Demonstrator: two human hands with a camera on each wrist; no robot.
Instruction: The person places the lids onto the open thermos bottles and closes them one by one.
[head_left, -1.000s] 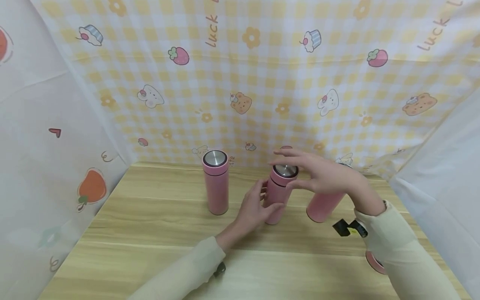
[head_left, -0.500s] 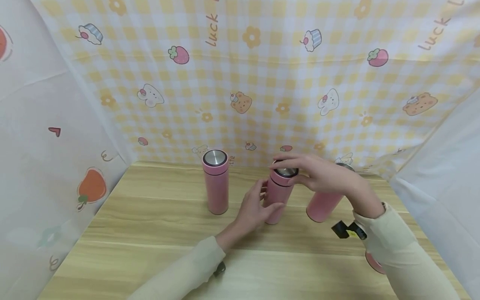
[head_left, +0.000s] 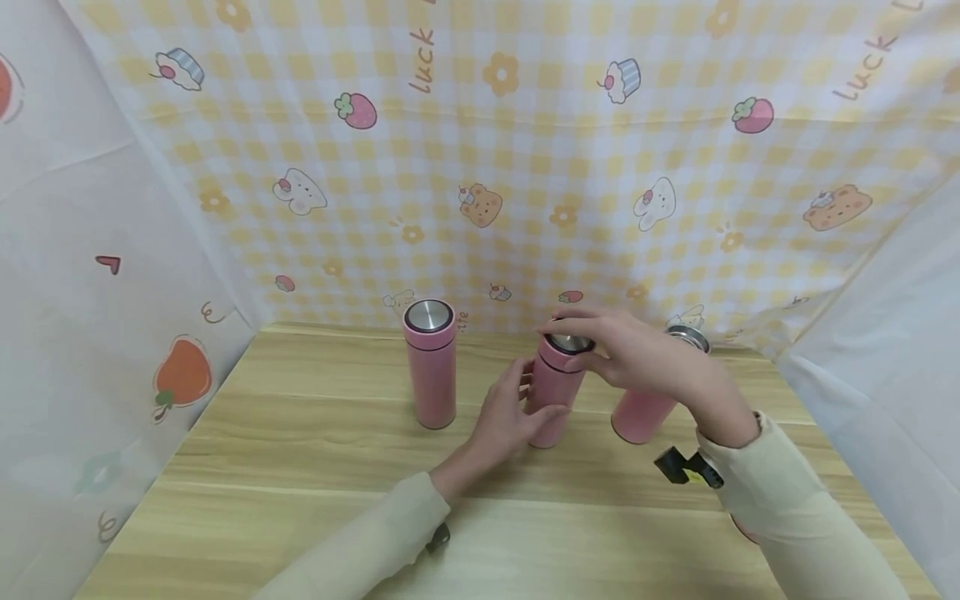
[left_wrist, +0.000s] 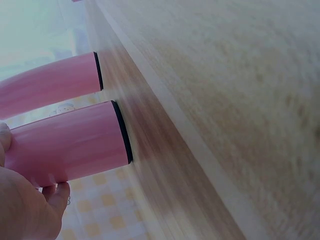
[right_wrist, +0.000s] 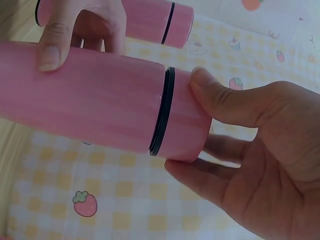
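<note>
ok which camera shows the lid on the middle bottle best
The right wrist view: the lid is close up beside a black ring. The head view shows its steel top, partly behind the right hand; the left wrist view, only the lower part of the bottle.

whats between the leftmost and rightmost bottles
The middle bottle, with the left grip holding its body and the right grip on its lid; the head view shows this.

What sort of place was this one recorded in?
Probably a makeshift filming booth indoors: a wood-grain table, a checked cloth hung behind it, and white sheets on both sides. What lies beyond is hidden.
</note>
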